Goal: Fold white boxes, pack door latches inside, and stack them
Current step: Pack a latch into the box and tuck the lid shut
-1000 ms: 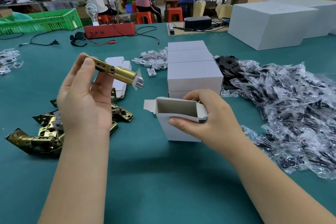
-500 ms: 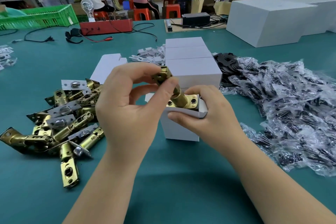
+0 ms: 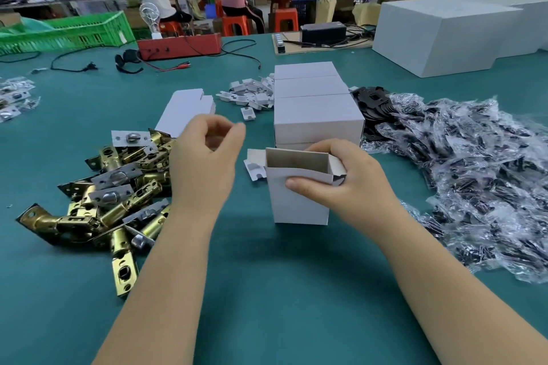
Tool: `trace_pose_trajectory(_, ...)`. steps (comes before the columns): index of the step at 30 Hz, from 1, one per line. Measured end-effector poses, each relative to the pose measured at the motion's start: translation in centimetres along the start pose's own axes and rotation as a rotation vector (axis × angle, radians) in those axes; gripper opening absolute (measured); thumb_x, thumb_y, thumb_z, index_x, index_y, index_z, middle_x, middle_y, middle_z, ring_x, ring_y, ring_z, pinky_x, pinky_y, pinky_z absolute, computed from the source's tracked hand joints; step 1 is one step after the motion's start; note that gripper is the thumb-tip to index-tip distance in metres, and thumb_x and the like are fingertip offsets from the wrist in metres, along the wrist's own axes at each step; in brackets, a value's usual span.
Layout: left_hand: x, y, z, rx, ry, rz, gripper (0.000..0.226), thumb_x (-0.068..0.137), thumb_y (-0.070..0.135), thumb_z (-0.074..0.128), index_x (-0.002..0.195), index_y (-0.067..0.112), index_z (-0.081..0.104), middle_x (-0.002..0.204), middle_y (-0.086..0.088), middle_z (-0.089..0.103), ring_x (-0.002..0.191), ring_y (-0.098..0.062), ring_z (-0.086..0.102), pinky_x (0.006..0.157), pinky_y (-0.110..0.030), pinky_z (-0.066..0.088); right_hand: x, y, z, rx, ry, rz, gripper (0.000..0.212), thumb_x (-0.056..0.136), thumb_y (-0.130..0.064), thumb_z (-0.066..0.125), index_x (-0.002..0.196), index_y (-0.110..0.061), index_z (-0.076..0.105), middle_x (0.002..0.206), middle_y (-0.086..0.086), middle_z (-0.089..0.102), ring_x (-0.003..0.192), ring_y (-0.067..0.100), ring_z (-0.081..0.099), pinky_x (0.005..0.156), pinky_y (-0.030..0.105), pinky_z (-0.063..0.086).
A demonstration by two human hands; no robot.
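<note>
Right hand grips the open-topped white cardboard box; left hand, loosely curled and empty, hovers beside the brass latch pile, closed white boxes behind.

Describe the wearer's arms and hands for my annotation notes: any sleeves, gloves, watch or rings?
Both forearms are bare as far as the frame shows, with no sleeve edge in view. The left hand and the right hand wear no gloves. No watch, bracelet or ring shows on either wrist or on the visible fingers. Fingernails look short and unpainted where they show.
</note>
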State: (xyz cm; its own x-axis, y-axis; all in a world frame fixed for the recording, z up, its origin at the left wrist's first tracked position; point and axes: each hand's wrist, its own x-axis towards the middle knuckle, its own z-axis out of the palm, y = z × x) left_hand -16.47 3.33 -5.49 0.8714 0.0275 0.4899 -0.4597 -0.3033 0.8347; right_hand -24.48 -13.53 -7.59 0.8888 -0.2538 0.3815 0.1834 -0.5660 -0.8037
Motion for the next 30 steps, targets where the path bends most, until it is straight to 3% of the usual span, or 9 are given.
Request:
trace_pose_trajectory(4, 0.2, -1.9, 1.0, 0.291, -0.085, 0.024, 0.051, 0.088, 0.020, 0.065, 0.053, 0.019, 0.028, 0.048, 0.006, 0.031, 0.046, -0.009, 0.029, 0.049, -0.027, 0.024, 0.1, 0.3, 0.0, 0.078, -0.015, 0.046, 0.034, 0.062, -0.048, 0.082, 0.088, -0.038, 0.062, 0.092, -0.017, 0.063, 0.087, -0.004, 0.058, 0.067, 0.005, 0.040)
trace_pose_trajectory(8, -0.6, -2.3, 2.6, 0.390, -0.195, -0.001, 0.059, 0.100, 0.038, 0.045, 0.049, 0.015, 0.029, 0.046, 0.003, 0.031, 0.050, -0.020, 0.031, 0.052, -0.037, 0.021, 0.2, 0.3, -0.2, 0.152, -0.026, 0.070, 0.033, 0.063, -0.042, 0.085, 0.087, -0.035, 0.063, 0.089, -0.016, 0.065, 0.082, -0.003, 0.060, 0.063, 0.006, 0.042)
trace_pose_trajectory(11, -0.5, -2.6, 2.9, 0.390, -0.237, -0.015, 0.052, 0.104, 0.033, 0.035, 0.055, 0.018, 0.047, 0.059, -0.001, 0.052, 0.066, -0.028, 0.051, 0.058, -0.038, 0.033, 0.2, 0.3, -0.2, 0.157, -0.029, 0.067, 0.033, 0.063, -0.041, 0.085, 0.087, -0.035, 0.063, 0.091, -0.015, 0.065, 0.082, -0.004, 0.060, 0.064, 0.005, 0.041)
trace_pose_trajectory(15, -0.1, -3.3, 3.3, 0.619, -0.479, 0.096, 0.015, 0.093, 0.020, 0.049, 0.097, 0.015, 0.062, 0.104, -0.008, 0.063, 0.102, -0.035, 0.054, 0.078, -0.040, 0.047, 0.2, 0.4, 0.0, 0.135, -0.031, 0.051, 0.034, 0.065, -0.042, 0.084, 0.089, -0.037, 0.062, 0.094, -0.017, 0.064, 0.087, -0.006, 0.058, 0.068, 0.006, 0.042)
trace_pose_trajectory(20, -0.3, -3.2, 3.3, 0.923, -0.593, 0.095, 0.021, 0.094, 0.015, 0.043, 0.098, 0.011, 0.063, 0.104, -0.014, 0.064, 0.097, -0.035, 0.056, 0.072, -0.032, 0.040, 0.2, 0.6, 0.0, 0.110, -0.030, 0.028, 0.034, 0.065, -0.045, 0.083, 0.090, -0.039, 0.061, 0.094, -0.018, 0.063, 0.090, -0.004, 0.058, 0.069, 0.006, 0.041)
trace_pose_trajectory(23, 0.2, -2.9, 2.5, 0.666, -0.376, 0.045, 0.022, 0.094, 0.014, 0.049, 0.111, 0.014, 0.063, 0.104, -0.008, 0.067, 0.094, -0.031, 0.058, 0.074, -0.028, 0.041, 0.1, 0.6, 0.0, 0.087, -0.019, 0.000, 0.034, 0.066, -0.044, 0.083, 0.090, -0.038, 0.060, 0.094, -0.017, 0.062, 0.091, -0.003, 0.057, 0.069, 0.005, 0.041)
trace_pose_trajectory(26, 0.3, -1.6, 1.3, 0.291, -0.108, 0.026, 0.028, 0.090, 0.017, 0.064, 0.117, 0.020, 0.066, 0.089, 0.010, 0.063, 0.081, -0.008, 0.059, 0.069, -0.016, 0.038, 0.1, 0.5, 0.0, 0.085, -0.021, -0.006, 0.034, 0.065, -0.045, 0.083, 0.089, -0.038, 0.060, 0.094, -0.016, 0.062, 0.089, -0.002, 0.057, 0.070, 0.007, 0.042)
trace_pose_trajectory(28, 0.1, -0.4, 0.5, 0.018, -0.025, 0.060, 0.025, 0.087, 0.020, 0.070, 0.111, 0.024, 0.069, 0.086, 0.016, 0.065, 0.076, 0.003, 0.059, 0.072, -0.009, 0.044, 0.1, 0.4, 0.0, 0.082, -0.022, -0.006, 0.033, 0.065, -0.045, 0.082, 0.089, -0.039, 0.059, 0.094, -0.017, 0.062, 0.090, -0.003, 0.056, 0.070, 0.007, 0.042)
trace_pose_trajectory(30, -0.4, 0.8, -0.1, -0.381, -0.039, 0.068, 0.029, 0.083, 0.012, 0.074, 0.108, 0.026, 0.068, 0.089, 0.010, 0.068, 0.078, -0.003, 0.063, 0.077, -0.018, 0.052, 0.1, 0.4, 0.0, 0.078, -0.018, -0.006, 0.033, 0.065, -0.045, 0.082, 0.088, -0.039, 0.059, 0.094, -0.018, 0.061, 0.091, -0.003, 0.056, 0.070, 0.007, 0.042)
